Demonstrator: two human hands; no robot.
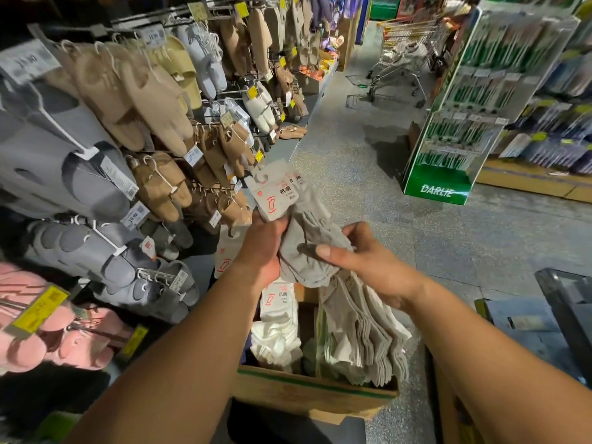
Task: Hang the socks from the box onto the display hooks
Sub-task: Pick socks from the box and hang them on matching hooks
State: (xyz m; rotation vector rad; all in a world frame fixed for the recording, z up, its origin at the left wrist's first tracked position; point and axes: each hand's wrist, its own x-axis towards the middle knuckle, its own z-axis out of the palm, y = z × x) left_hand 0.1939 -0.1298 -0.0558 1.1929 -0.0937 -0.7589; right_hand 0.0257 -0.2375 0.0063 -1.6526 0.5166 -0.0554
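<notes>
grey socks (307, 238) on printed card headers, bundled, held above the cardboard box (307, 395). left hand (266, 248) grips the bundle; right hand (362, 257) pinches it, more pairs dangling beneath. slipper hooks (205, 126) left; speckled floor (352, 174).

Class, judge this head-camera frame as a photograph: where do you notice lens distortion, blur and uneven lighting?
Head view: wide-angle bending curves the slipper racks at left; edges smear, while the grey socks and both hands stay fairly sharp; the aisle floor is brighter than the dark lower-left corner.
</notes>
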